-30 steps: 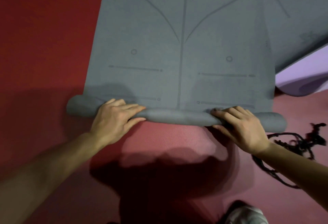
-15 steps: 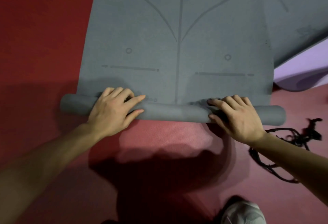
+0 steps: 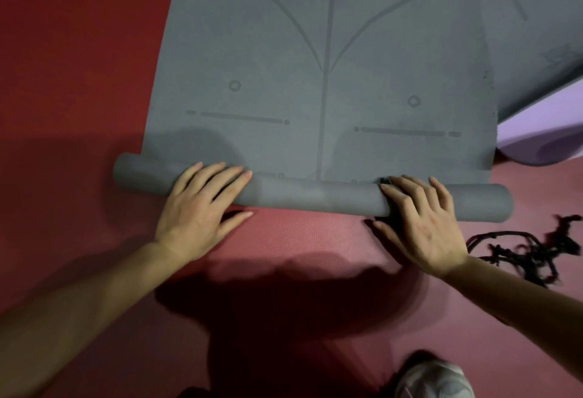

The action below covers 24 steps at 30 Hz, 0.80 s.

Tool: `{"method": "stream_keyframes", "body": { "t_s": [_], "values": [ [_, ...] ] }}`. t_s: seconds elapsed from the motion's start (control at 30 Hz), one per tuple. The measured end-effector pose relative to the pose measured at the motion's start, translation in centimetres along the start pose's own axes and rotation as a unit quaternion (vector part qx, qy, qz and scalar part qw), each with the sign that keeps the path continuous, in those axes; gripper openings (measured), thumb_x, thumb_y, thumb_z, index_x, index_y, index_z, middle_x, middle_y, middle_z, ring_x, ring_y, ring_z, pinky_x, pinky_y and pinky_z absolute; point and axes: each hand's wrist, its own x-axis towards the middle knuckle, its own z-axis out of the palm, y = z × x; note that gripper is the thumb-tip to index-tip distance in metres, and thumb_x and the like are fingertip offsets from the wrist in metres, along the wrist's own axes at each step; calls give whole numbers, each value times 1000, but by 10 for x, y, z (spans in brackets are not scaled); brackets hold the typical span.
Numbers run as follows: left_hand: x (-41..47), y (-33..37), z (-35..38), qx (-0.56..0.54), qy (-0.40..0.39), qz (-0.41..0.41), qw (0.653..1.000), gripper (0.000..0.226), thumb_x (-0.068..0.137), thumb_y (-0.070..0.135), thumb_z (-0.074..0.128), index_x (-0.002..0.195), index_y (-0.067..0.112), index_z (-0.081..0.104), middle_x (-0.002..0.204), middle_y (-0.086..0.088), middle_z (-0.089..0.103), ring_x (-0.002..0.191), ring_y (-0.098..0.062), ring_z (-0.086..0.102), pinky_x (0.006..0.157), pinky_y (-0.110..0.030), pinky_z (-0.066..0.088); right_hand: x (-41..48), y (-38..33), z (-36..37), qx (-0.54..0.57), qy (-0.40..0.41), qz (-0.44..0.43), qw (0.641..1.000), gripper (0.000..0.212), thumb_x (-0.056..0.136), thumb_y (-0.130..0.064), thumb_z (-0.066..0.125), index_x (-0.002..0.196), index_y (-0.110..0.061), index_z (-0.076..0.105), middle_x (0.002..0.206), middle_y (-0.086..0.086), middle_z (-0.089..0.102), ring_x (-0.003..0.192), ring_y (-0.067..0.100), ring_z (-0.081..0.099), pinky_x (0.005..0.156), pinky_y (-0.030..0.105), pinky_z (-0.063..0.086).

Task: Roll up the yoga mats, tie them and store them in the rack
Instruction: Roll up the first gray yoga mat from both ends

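A grey yoga mat [image 3: 328, 50] with printed alignment lines lies flat on the red floor, stretching away from me. Its near end is wound into a thin roll [image 3: 315, 197] that runs left to right. My left hand [image 3: 202, 205] lies on the left part of the roll, fingers straight and spread over it. On the right part, my right hand [image 3: 422, 227] presses down with fingers extended across the top and thumb against the near side. A black tangled cord [image 3: 533, 249] lies on the floor just right of my right wrist.
A second grey mat [image 3: 542, 12] overlaps at the upper right, with a purple mat [image 3: 545, 132] partly under it. A pink mat [image 3: 303, 239] lies beneath the roll. A white shoe toe [image 3: 432, 378] shows at the bottom edge. Red floor [image 3: 79, 66] spreads to the left.
Both hands have pushed the roll away from me, taking up more of the flat mat. The roll has grown slightly thicker, and the fingers have stretched out flatter over it.
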Motion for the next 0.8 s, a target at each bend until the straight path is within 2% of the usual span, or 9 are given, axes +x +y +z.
{"method": "stream_keyframes", "body": {
  "t_s": [0.1,0.2,0.3,0.47,0.6,0.7,0.8],
  "values": [
    [17,-10,3,-21,-9,8,1000,59,95,51,64,142,16,58,134,-4,64,122,-29,60,112,-47,38,11,9,1,-6,-4,-7,1000,64,97,-59,57,137,-10,59,128,18,59,118,41,56,115,58,33],
    [27,-20,3,-6,3,44,999,53,96,46,64,139,14,61,128,-5,68,113,-28,65,102,-45,46,23,15,-6,-10,-12,-15,1000,63,99,-62,51,136,-11,61,121,16,60,103,40,57,99,53,42],
    [27,-24,1,-3,7,52,999,50,98,45,62,137,13,63,123,-5,70,104,-28,67,93,-44,49,24,12,-12,-3,-18,-6,1000,61,100,-62,47,137,-16,60,121,12,61,102,38,57,87,50,44],
    [14,-13,-12,3,-11,41,999,50,94,48,56,131,16,68,113,-2,74,92,-28,70,84,-41,49,9,5,-19,2,-24,-9,1000,59,100,-60,48,137,-16,62,119,10,62,99,37,56,83,48,44],
    [-9,2,-17,0,-27,34,999,54,95,52,54,132,16,67,112,-1,74,92,-26,70,85,-39,49,-14,2,-21,4,-44,-18,999,60,100,-61,47,136,-15,63,117,10,64,98,38,60,82,48,45],
    [-7,1,-17,-14,-34,20,999,59,92,59,53,128,13,64,105,-5,74,90,-29,71,86,-38,47,-14,3,-20,10,-53,-25,998,58,100,-61,45,136,-17,56,115,11,63,96,39,60,81,49,47],
    [1,-8,-16,-32,-59,46,997,59,93,62,50,121,13,67,117,-3,72,100,-27,70,89,-38,47,-3,13,-19,25,-68,-51,996,57,101,-62,43,133,-16,53,111,12,60,93,37,59,80,47,48]
  ]
}}
